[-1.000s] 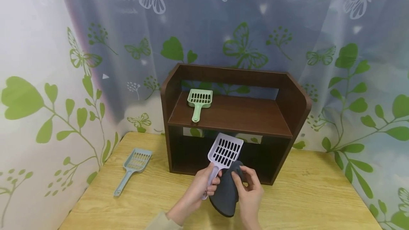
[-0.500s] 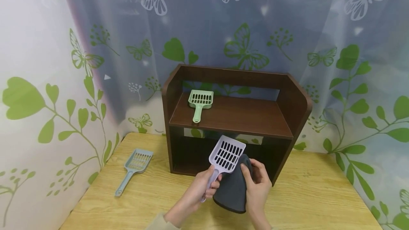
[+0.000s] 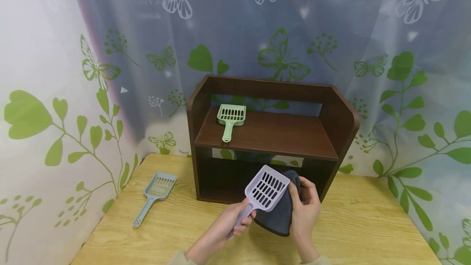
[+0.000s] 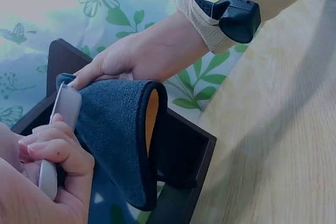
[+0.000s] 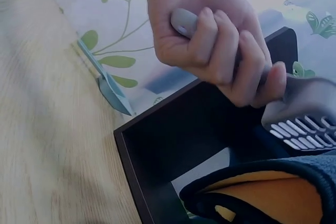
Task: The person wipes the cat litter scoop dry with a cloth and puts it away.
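Note:
My left hand (image 3: 235, 219) grips the handle of a lilac slotted litter scoop (image 3: 267, 188), its head tipped up toward the right. With thumb and fingers, my right hand (image 3: 306, 207) pinches a dark blue-grey cloth (image 3: 276, 219) at the right corner of the scoop head. The cloth hangs down behind the scoop, partly hidden by it in the head view. In the left wrist view the cloth (image 4: 113, 129) shows a black hem and an orange underside. Curled fingers wrap the scoop handle in the right wrist view, where the left hand (image 5: 215, 51) appears.
Behind the hands stands a dark brown two-tier shelf (image 3: 279, 134). A green litter scoop (image 3: 229, 121) lies on its upper board, at the left. On the wooden table (image 3: 368, 216), left of the shelf, rests a blue litter scoop (image 3: 156, 189). A leaf-patterned curtain (image 3: 228, 19) hangs behind.
Both hands have shifted right with the lilac scoop and the cloth. The scoop head has tilted further right and sits lower, while the cloth has moved to its right corner.

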`<state>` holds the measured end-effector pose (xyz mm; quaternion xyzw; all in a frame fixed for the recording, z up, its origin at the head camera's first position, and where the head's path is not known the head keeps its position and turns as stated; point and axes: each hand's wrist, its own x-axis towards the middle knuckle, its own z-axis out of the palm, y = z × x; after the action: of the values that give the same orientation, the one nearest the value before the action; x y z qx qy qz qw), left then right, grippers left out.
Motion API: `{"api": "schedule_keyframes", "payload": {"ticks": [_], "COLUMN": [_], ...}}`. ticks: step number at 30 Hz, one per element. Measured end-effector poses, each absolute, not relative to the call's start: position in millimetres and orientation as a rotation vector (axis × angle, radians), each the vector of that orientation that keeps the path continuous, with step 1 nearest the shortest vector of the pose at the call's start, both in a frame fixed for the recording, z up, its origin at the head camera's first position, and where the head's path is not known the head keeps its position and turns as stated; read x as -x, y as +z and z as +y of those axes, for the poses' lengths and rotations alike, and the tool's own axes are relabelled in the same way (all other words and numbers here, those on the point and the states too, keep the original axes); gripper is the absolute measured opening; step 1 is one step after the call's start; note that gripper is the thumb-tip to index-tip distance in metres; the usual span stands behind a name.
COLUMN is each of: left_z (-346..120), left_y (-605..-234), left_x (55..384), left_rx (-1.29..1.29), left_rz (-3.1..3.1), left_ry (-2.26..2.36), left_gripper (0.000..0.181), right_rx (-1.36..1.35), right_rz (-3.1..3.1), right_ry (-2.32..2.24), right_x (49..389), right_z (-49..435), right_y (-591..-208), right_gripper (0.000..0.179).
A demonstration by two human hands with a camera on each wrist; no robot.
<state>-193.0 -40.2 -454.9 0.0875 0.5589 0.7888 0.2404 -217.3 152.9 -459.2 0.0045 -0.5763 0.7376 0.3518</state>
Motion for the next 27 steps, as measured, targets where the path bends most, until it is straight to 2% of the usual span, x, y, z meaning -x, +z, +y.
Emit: {"api": "schedule_keyframes", "payload": {"ticks": [19,27], "left_z": [-57.0,-56.1], "left_y": [-433.5,-410.3], "left_x": [191.4,196.4], "left_rx": [-0.355,-0.381], "left_rz": [1.887,1.981], "left_ry": [2.042,2.039], "left_gripper": [0.055,0.053], "right_rx": [0.120,0.127], "right_rz": [-1.586,-1.598], "right_ry": [1.954,1.959], "right_x": [209.0,208.2], "right_z": [159.9,160.2], "right_y": [-460.1,-460.3], "right_gripper": [0.029,0.030]}}
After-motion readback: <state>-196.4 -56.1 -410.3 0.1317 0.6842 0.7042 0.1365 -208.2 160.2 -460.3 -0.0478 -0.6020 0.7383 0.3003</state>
